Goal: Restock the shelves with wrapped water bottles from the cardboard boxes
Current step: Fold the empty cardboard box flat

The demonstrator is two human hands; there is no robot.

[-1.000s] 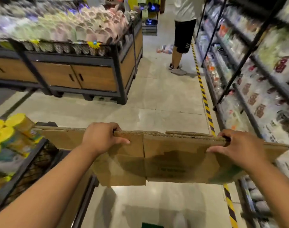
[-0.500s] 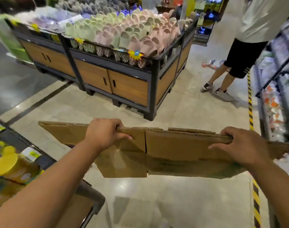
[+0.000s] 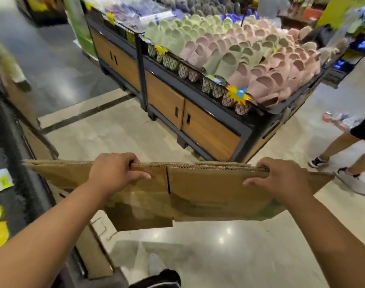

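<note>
While left hand (image 3: pixel 113 173), right hand (image 3: pixel 281 180) grip it | flattened box (image 3: pixel 210 191) hangs upright

Open floor (image 3: pixel 119 129) ahead; slipper display (image 3: pixel 208 121) blocks right.

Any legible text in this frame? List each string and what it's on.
No text can be read.
Flattened cardboard box: dark print on its face, blurred.
Starburst price tag on the slipper display: blurred, nothing legible.
Shelf label at far left: blurred.
</note>
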